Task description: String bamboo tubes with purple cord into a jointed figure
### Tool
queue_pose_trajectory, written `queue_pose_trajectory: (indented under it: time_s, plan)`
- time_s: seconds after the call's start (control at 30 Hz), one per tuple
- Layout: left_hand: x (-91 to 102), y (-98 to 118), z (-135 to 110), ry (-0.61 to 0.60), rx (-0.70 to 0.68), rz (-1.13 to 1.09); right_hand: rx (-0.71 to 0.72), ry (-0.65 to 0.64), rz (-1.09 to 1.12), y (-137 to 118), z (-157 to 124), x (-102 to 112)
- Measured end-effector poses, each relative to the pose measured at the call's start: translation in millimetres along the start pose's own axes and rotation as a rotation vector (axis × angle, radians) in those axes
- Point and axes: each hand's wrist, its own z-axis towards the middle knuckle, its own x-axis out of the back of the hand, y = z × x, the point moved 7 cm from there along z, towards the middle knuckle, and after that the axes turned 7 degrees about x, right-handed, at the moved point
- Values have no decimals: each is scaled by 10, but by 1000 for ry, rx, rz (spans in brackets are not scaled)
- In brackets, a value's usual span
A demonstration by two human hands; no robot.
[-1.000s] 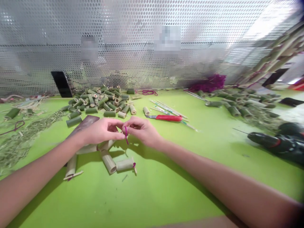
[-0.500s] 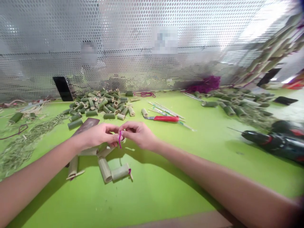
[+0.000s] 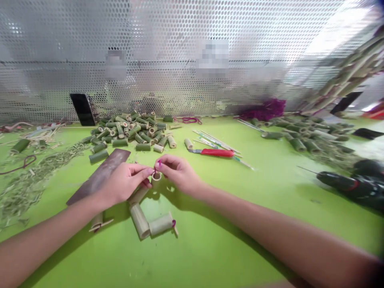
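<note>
My left hand (image 3: pixel 124 185) and my right hand (image 3: pixel 177 174) meet over the green table (image 3: pixel 210 240). Together they pinch a short bamboo tube (image 3: pixel 156 177) whose open end faces up. A thin purple cord (image 3: pixel 159 163) sticks up from my right fingertips at the tube's rim. Below the hands lies a string of pale bamboo tubes (image 3: pixel 151 225) joined by purple cord, one end showing a purple knot (image 3: pixel 173 224).
A pile of cut green bamboo tubes (image 3: pixel 132 132) lies behind the hands, beside a dark flat board (image 3: pixel 100 175). A red-handled knife (image 3: pixel 216 153) and thin sticks sit to the right. A power drill (image 3: pixel 351 185) rests far right. Bamboo shavings (image 3: pixel 27 180) cover the left.
The purple cord hung loose between my fingertips before; now both hands have lowered onto a bamboo tube and only a short bit of cord shows above its rim.
</note>
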Motion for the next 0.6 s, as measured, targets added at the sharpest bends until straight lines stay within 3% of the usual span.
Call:
queue_pose_trajectory:
  time_s: [0.13,0.37,0.6]
  plan:
    - [27,50,-39,99,-82,137,-26,34,-24,10,-26,-32]
    - [35,105,-124,165,-265,328,107,31,-262,-188,-59,-43]
    - [28,237,-170,149,-325,292,363,28,-455,-439,-104,-29]
